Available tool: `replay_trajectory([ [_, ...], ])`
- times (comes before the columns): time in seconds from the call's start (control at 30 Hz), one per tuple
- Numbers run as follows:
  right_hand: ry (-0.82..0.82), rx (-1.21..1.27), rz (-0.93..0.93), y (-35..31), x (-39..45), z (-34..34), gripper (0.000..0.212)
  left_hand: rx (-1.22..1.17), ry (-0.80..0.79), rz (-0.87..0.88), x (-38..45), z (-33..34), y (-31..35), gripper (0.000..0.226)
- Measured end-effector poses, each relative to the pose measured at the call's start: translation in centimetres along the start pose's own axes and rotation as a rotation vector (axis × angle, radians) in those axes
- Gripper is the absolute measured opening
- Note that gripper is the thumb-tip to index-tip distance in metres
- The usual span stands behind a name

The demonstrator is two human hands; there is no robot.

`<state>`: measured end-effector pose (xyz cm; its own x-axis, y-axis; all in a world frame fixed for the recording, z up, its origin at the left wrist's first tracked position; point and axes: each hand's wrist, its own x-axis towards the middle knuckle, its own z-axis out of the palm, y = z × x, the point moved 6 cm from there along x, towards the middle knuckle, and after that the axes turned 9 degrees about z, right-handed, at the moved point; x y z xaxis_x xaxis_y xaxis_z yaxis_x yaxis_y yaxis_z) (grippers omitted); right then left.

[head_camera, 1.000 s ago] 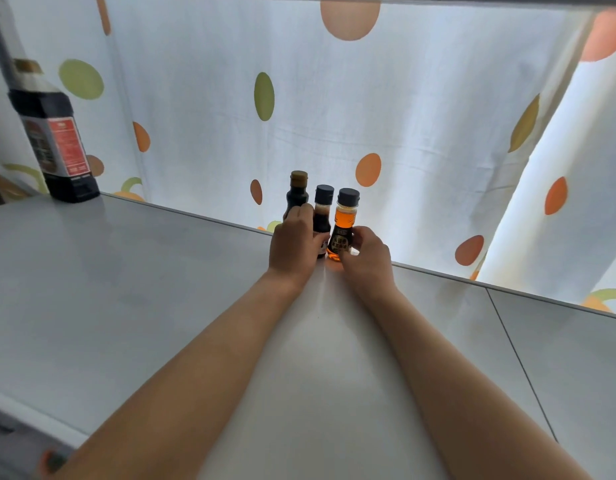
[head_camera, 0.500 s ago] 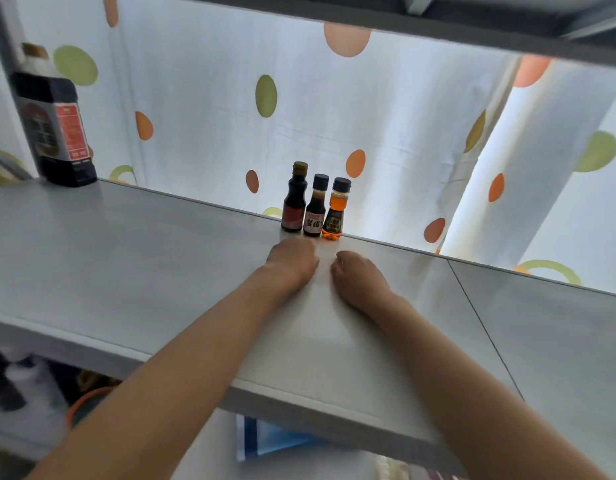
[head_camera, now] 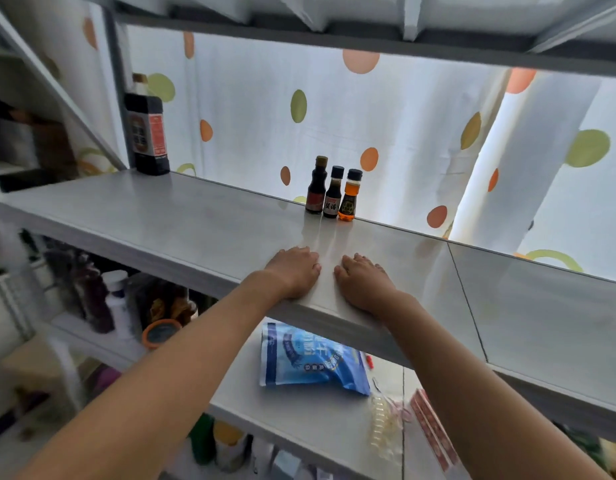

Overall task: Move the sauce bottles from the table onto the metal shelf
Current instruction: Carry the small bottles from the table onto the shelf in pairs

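Three small sauce bottles stand side by side at the back edge of the grey metal shelf (head_camera: 182, 216): a dark bottle with a red label (head_camera: 316, 186), a dark black-capped bottle (head_camera: 332, 192) and an orange-filled bottle (head_camera: 348, 200). My left hand (head_camera: 294, 270) and my right hand (head_camera: 362, 280) lie palm down on the shelf near its front edge, well in front of the bottles. Both hands hold nothing, their fingers loosely bent.
A large dark bottle with a red label (head_camera: 148, 133) stands at the shelf's far left. A spotted white curtain (head_camera: 386, 126) hangs behind. On the shelf below lie a blue bag (head_camera: 306, 358), jars and bottles (head_camera: 116, 299) and small packets (head_camera: 431, 424).
Both hands let go of the small bottles and drew back toward the shelf's front edge. The view pulled back, showing the lower shelves.
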<state>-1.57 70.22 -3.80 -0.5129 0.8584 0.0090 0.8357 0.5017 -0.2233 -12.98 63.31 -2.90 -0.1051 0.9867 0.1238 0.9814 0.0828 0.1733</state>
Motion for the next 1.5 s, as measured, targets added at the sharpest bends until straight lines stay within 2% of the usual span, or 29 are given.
replay_trajectory([
  [0.2, -0.015, -0.018, -0.173, 1.3, -6.3, 0.0, 0.051, 0.067, 0.093, -0.141, -6.0, 0.4, 4.7, 0.033],
  [0.3, 0.035, -0.093, -0.237, 2.0, -9.8, -0.1, 0.053, 0.085, 0.15, -0.182, -8.9, 1.1, 6.7, 0.036],
  [0.4, 0.065, -0.144, -0.244, 2.1, -13.0, 0.1, 0.058, 0.115, 0.131, -0.218, -12.2, 2.0, 8.2, 0.047],
  [0.53, 0.045, -0.225, -0.297, 1.3, -16.8, 1.6, 0.075, 0.275, 0.087, -0.279, -16.8, 2.4, 9.5, 0.055],
  [0.63, 0.072, -0.229, -0.406, -0.5, -19.9, 2.9, 0.075, 0.284, 0.117, -0.36, -20.9, 2.1, 9.6, 0.059],
  [0.77, 0.027, -0.159, -0.574, -4.7, -25.3, 5.4, 0.07, 0.275, 0.084, -0.5, -28.4, 2.9, 9.2, 0.062],
  [0.93, -0.034, -0.128, -0.844, -11.6, -34.2, 10.0, 0.072, 0.256, 0.09, -0.693, -41.4, 4.5, 8.4, 0.063],
  [1.1, -0.093, -0.083, -1.118, -18.8, -47.8, 14.8, 0.067, 0.214, 0.068, -0.959, -58.4, 6.9, 8.2, 0.072],
  [1.3, -0.195, -0.039, -1.387, -25.4, -66.3, 20.2, 0.064, 0.159, 0.183, -1.233, -79.0, 9.2, 12.0, 0.072],
  [1.5, -0.328, -0.032, -1.603, -29.0, -83.0, 25.0, 0.065, 0.09, 0.281, -1.46, -95.5, 12.5, 18.1, 0.066],
])
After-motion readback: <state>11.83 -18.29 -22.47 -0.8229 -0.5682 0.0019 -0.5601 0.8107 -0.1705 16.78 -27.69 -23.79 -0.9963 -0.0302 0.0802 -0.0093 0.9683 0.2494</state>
